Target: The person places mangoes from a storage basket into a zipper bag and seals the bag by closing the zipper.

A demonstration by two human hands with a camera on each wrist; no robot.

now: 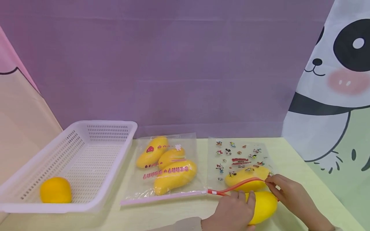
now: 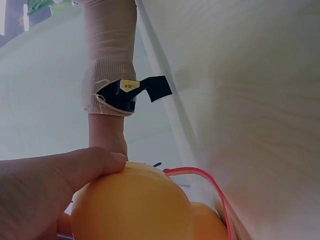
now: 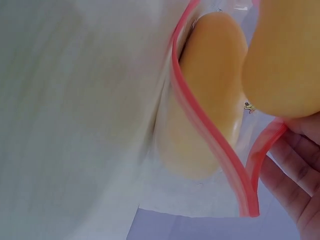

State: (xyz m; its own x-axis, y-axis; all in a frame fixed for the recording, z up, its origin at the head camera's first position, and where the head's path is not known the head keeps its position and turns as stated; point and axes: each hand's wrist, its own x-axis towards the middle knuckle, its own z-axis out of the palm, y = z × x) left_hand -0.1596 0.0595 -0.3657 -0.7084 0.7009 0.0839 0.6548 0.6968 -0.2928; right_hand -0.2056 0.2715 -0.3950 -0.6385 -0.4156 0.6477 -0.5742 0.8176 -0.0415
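At the mouth of a clear, cartoon-printed plastic bag (image 1: 214, 152), the left hand (image 1: 232, 210), knuckles up, is gripping an oblong yellow mango (image 1: 264, 208); the right hand (image 1: 296, 197) is pinching the bag's red edge (image 3: 260, 150); a second yellow mango (image 1: 245, 174) is lying inside.

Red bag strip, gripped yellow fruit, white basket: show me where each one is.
Red bag strip (image 3: 203, 125): right wrist view, on its longer visible branch.
Gripped yellow fruit (image 1: 263, 207): head view, on its uncovered side.
White basket (image 1: 93, 165): head view, on its bare floor.

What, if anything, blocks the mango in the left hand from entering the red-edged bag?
Nothing visible blocks the held mango; the bag gapes beside it. Another mango lying just inside might crowd it, though.
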